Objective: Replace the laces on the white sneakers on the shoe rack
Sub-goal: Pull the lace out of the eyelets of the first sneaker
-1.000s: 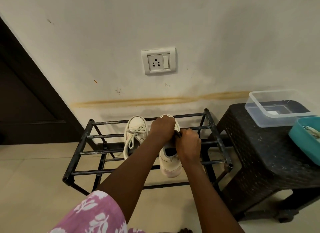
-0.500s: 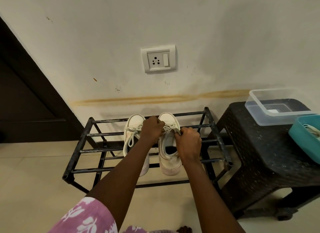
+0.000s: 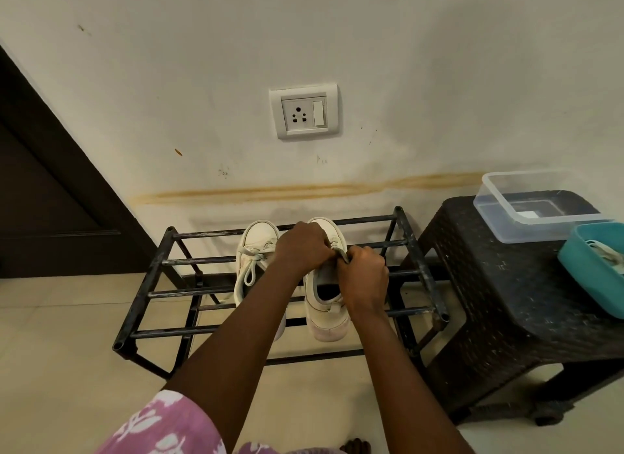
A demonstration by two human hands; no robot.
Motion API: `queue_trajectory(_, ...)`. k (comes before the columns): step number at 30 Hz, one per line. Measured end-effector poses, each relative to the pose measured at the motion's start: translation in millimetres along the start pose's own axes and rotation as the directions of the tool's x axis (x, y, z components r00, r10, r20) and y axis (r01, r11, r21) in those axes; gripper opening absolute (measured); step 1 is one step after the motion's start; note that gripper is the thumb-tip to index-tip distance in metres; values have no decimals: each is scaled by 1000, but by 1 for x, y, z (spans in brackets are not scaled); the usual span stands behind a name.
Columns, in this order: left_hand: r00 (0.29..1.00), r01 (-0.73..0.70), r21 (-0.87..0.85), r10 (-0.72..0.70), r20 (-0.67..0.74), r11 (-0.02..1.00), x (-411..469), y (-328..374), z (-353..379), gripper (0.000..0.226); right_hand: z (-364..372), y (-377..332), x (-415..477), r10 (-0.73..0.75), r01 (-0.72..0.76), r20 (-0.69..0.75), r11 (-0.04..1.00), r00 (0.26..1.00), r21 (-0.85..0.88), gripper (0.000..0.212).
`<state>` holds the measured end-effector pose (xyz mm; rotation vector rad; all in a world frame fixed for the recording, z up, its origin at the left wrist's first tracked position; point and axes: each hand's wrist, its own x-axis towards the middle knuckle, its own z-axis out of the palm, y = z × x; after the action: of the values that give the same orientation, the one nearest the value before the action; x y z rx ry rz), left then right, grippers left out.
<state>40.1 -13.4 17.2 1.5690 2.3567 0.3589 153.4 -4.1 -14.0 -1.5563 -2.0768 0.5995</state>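
- Hands: both of yours are on the right-hand sneaker (image 3: 329, 322), meeting at its throat.
- Your left hand (image 3: 304, 247) lies over the laced front of that shoe, fingers curled down and gripping it; the eyelets beneath are hidden.
- Your right hand (image 3: 366, 278) is curled too, thumb and fingers pinching a grey strip (image 3: 343, 255) that stands up between the two hands. You cannot tell from here whether it is lace or tongue edge.
- The knuckles of the two hands are touching or very nearly so.
- The right-hand sneaker sits on the top bars of the shoe rack (image 3: 158, 267), toe to the wall, heel overhanging the front bar, mouth open and dark inside.
- The left-hand sneaker (image 3: 258, 234) sits just beside it on the same tier, partly behind your left forearm. Its lace (image 3: 250, 271) is threaded, with a loose loop hanging down over the side.
- The rack is black, bare metal bars, standing on pale floor tiles against the wall.
- A dark woven-pattern stool (image 3: 506, 301) stands just to the right of the rack.
- On the stool: a clear plastic box (image 3: 486, 203) at the back, and a teal tub (image 3: 580, 278) in front of it at the frame edge, with pale laces (image 3: 606, 254) lying inside.
- On the wall above the rack: a white socket plate (image 3: 304, 114), and lower down a brownish horizontal stain (image 3: 304, 190).
- A dark door frame (image 3: 67, 183) runs down the left side.
- A pink floral sleeve (image 3: 169, 423) shows at the bottom edge.
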Motion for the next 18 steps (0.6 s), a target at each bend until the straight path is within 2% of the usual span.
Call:
queue_trajectory(3, 999, 7, 99, -3, -40, 995, 0, 7, -2, 32, 1, 0, -1, -1, 1, -6, 1000, 1000, 8, 31)
queue_trajectory(5, 999, 10, 85, -7, -31, 996, 0, 8, -3, 30, 1, 1, -1, 4, -4, -5, 1000, 1000, 21, 30)
queue_trajectory(12, 995, 54, -185, -68, -68, 981, 1, -8, -9, 11, 0, 1, -3, 3, -3, -13, 1000, 1000, 27, 30)
queue_trajectory(15, 976, 96, -308, -149, -156, 947, 3, -15, -11, 17, 0, 1, -3, 12, -11, -14, 1000, 1000, 25, 30)
queue_trajectory(18, 926, 117, -399, -245, -287, 909, 2, -19, -17, 25, 0, 1, -3, 10, -9, -24, 1000, 1000, 24, 29)
